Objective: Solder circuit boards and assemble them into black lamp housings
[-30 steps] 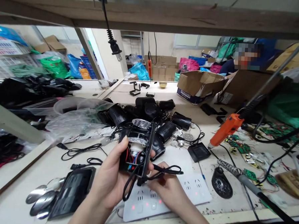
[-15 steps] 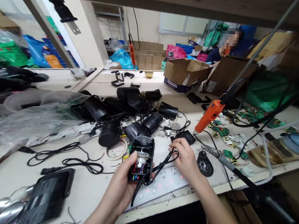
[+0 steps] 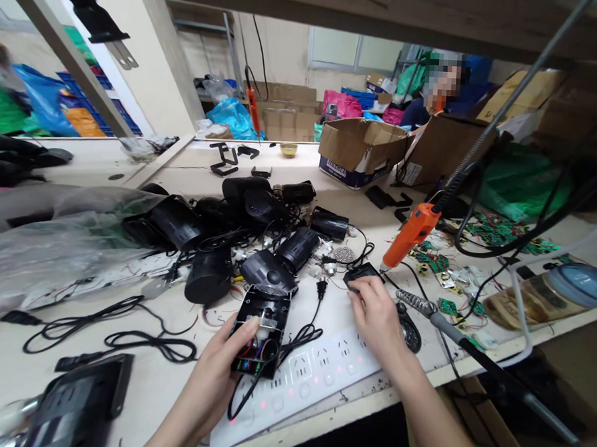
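Observation:
An opened black housing (image 3: pixel 261 328) with coloured wires and a small board inside is gripped by my left hand (image 3: pixel 226 360), thumb on its inner part. Its black cord with a two-pin plug (image 3: pixel 321 289) lies over a white power strip (image 3: pixel 300 384) with red lights. My right hand (image 3: pixel 376 314) has its fingers bent together at a black rectangular part (image 3: pixel 363 275); whether it grips that part is hard to see. An orange electric screwdriver (image 3: pixel 412 236) hangs just beyond this hand.
Black housings (image 3: pixel 208 272) pile up mid-table. A soldering iron (image 3: pixel 448 328) and its coiled holder extend at the right, near green circuit boards (image 3: pixel 447 306) and a jar (image 3: pixel 549 297). An open carton (image 3: pixel 362 150) stands behind. Across the table is a person (image 3: pixel 417 114).
My right hand has let go of the cord, which now lies on the power strip, and is at the black rectangular part. The view has shifted slightly.

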The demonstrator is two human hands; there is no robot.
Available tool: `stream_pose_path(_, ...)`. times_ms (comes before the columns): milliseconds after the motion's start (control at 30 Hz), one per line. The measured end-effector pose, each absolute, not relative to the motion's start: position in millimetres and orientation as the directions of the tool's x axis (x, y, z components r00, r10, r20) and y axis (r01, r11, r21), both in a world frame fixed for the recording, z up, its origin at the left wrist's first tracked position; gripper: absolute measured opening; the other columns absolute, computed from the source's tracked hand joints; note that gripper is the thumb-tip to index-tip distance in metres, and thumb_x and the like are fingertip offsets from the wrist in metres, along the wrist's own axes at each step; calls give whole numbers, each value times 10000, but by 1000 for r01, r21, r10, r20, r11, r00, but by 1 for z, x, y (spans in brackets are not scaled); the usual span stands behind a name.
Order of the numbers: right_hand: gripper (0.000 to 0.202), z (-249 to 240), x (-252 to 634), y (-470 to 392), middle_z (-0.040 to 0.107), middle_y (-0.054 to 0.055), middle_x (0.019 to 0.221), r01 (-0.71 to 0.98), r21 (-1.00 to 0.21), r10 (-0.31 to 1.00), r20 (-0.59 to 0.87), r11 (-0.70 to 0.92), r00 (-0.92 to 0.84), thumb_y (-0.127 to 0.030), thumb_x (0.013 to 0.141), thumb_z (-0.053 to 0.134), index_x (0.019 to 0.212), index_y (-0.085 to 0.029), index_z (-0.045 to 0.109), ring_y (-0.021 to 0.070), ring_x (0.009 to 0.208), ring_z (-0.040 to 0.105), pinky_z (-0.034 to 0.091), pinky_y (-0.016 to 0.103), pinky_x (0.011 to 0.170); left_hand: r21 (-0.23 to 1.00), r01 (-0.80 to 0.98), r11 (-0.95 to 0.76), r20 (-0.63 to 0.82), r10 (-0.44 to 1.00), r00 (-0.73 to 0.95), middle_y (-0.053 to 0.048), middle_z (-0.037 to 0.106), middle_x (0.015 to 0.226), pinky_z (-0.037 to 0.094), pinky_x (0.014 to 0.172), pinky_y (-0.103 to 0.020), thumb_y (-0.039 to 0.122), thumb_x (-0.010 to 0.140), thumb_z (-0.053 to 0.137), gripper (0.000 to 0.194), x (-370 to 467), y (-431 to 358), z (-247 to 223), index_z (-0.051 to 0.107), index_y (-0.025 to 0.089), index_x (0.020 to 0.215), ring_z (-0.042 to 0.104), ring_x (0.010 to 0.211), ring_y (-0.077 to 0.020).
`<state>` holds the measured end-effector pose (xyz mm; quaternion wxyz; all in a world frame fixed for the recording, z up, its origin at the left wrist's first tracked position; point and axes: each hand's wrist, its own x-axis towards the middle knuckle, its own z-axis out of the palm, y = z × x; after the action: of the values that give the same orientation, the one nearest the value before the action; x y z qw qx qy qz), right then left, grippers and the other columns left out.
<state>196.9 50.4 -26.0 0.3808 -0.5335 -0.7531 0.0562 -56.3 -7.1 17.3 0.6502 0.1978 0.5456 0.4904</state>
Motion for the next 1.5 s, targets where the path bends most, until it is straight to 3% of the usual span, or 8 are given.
stream_pose_path(200,179,-15,195,68,597,83,886,819,-433,854,505,376,-124,-121,909,487,877,-182,653,237,843,578,507,400,795,780,-439,446,-536,838,-100,-27,750,934,568,779,-301,358,603,879,599,-69,-11,18,657,200,1135,704,907,-245)
stream_pose_path(367,174,-8,172,73,605,67,860,793,-435,853,484,427,-194,-120,913,498,857,-189,647,220,821,598,515,367,773,771,-472,428,-541,831,-132,-46,755,960,577,681,-327,391,649,840,618,-83,-21,16,629,206,1199,718,775,-248)
stream_pose_path(600,167,4,146,78,616,64,850,738,-443,837,456,509,-303,-151,925,501,863,-174,655,221,813,609,508,362,762,746,-527,407,-555,818,-153,-70,758,888,577,749,-362,437,678,813,493,-116,-32,7,666,157,1055,727,739,-263)
stream_pose_path(933,153,15,131,67,641,50,849,662,-421,769,492,620,-407,-203,953,503,894,-198,645,200,799,628,496,320,736,780,-568,261,-491,819,-298,-60,751,966,562,732,-332,421,662,826,524,-125,-44,15,650,179,1091,723,847,-275)
stream_pose_path(1067,156,12,135,61,638,44,830,656,-404,758,481,637,-440,-198,958,501,890,-195,642,192,795,628,497,305,728,747,-605,274,-548,769,-329,-83,754,932,577,714,-371,481,663,805,524,-120,-54,21,652,151,1041,719,800,-287)
stream_pose_path(1267,184,8,155,72,641,43,816,732,-422,828,437,534,-352,-218,942,500,846,-199,656,189,768,631,492,293,709,734,-550,399,-594,770,-235,-77,749,902,568,641,-354,485,638,816,625,-106,-55,24,638,162,1143,702,708,-254)
stream_pose_path(1333,184,8,165,85,649,45,813,767,-446,863,425,461,-272,-233,923,511,833,-201,668,193,757,632,494,302,715,728,-509,459,-602,783,-155,-85,746,978,553,647,-336,489,628,825,702,-96,-54,22,613,183,1223,703,775,-264)
stream_pose_path(1500,186,12,179,108,655,66,818,810,-457,887,433,368,-159,-241,892,523,816,-182,682,216,753,633,492,334,720,718,-457,525,-618,783,-69,-90,726,1125,515,844,-332,480,617,835,746,-73,-51,19,607,201,1270,653,1052,-289)
